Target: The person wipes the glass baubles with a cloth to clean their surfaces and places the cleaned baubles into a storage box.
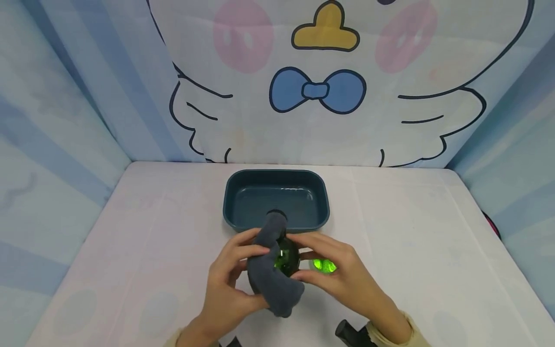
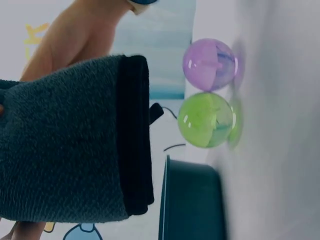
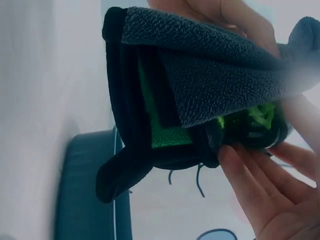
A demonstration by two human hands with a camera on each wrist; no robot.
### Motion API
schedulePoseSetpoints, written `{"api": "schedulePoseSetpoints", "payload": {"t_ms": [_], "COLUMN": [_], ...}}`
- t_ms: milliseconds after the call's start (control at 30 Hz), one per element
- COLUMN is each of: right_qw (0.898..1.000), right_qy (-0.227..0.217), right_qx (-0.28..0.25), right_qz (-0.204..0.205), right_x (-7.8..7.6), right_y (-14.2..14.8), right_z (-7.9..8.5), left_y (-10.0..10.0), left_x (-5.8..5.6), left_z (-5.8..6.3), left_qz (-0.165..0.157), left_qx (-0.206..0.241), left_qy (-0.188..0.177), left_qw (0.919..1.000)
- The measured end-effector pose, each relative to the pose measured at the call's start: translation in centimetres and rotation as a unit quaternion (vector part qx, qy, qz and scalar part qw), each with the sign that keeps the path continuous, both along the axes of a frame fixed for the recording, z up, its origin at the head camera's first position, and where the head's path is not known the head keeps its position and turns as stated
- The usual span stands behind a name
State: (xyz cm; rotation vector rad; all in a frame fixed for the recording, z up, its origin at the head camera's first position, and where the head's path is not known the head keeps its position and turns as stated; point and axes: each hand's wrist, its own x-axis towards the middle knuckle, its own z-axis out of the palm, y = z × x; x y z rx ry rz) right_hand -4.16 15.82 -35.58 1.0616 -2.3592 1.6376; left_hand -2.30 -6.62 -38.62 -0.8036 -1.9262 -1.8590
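Above the table, my left hand (image 1: 230, 282) grips a dark grey terry cloth (image 1: 274, 274) draped round a dark green see-through ball (image 1: 291, 255). The fingers and thumb of my right hand (image 1: 347, 267) pinch the ball's uncovered right side. In the right wrist view the cloth (image 3: 215, 80) folds over the ball (image 3: 255, 122), hiding much of it. Beyond the right hand a bright green ball (image 1: 324, 265) rests on the table, partly hidden by the fingers. The left wrist view has that green ball (image 2: 205, 120) beside a purple ball (image 2: 209, 64).
A dark teal rectangular tub (image 1: 277, 172) stands just beyond the hands, with the cloth's far end overlapping its near rim in the head view. Patterned fabric walls (image 1: 56, 120) enclose the white table (image 1: 433, 241) at the back and both sides.
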Motion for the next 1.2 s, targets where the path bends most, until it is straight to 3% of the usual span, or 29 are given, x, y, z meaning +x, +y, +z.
{"api": "schedulePoseSetpoints", "payload": {"t_ms": [67,267,400,533,667,767,833,1033,1200], "right_qw": [1.0,0.993,0.992,0.994,0.999,0.998,0.996,0.996,0.998], "right_qy": [0.011,0.117,0.126,0.106,0.019,-0.052,-0.074,-0.077,-0.042], "right_qx": [0.004,0.023,0.022,0.017,-0.005,-0.014,-0.013,-0.02,-0.04], "right_qz": [0.004,0.013,0.007,-0.006,-0.026,-0.043,-0.046,-0.031,-0.022], "right_x": [0.0,-0.12,0.05,0.16,0.26,0.38,0.42,0.24,0.03], "right_y": [0.02,0.0,-0.32,-0.42,-0.57,-0.62,-0.6,-0.49,-0.13], "right_z": [0.08,0.22,-0.02,-0.06,-0.08,-0.16,-0.2,-0.1,0.24], "left_y": [-0.01,0.0,0.15,0.17,0.08,0.05,0.07,0.22,0.18], "left_x": [0.03,0.05,0.02,-0.02,-0.07,-0.06,-0.05,-0.12,-0.28], "left_z": [0.01,-0.03,-0.1,-0.1,-0.01,0.03,0.06,0.05,-0.11], "left_qz": [0.005,0.003,-0.001,-0.003,-0.003,-0.003,-0.002,0.01,0.015], "left_qx": [0.002,0.012,0.02,0.02,0.008,-0.006,-0.012,-0.005,0.011], "left_qy": [0.003,-0.005,-0.015,-0.022,-0.03,-0.032,-0.03,-0.015,-0.018], "left_qw": [1.0,0.9999,0.9997,0.9995,0.9995,0.9995,0.9995,0.9998,0.9997]}}
